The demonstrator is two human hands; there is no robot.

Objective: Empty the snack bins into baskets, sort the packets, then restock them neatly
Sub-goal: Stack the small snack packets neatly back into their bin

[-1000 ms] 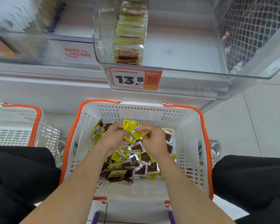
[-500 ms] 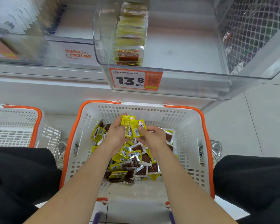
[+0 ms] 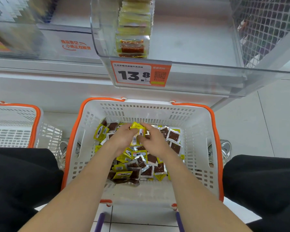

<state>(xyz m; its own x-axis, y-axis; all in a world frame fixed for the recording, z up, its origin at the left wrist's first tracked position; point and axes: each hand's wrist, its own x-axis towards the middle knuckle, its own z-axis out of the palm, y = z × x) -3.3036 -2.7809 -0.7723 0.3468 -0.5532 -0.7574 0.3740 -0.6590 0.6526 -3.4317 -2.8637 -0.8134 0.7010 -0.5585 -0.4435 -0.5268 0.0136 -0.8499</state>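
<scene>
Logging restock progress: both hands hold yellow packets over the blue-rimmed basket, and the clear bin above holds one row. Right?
No: the head view shows the basket rimmed in orange, not blue. The left hand and right hand hold yellow packets over it; the clear bin above holds one row.

White basket (image 3: pixel 197 124) — orange rim, yellow-and-brown packets (image 3: pixel 141 163), orange-white price tag (image 3: pixel 141 73)

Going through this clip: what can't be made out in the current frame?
Head view only.
Count of yellow packets in the grip: hidden by left hand and right hand.
The second basket: partly cut off by the left edge.
The goods at upper left: blurred.
The price tag: small print too small.
</scene>
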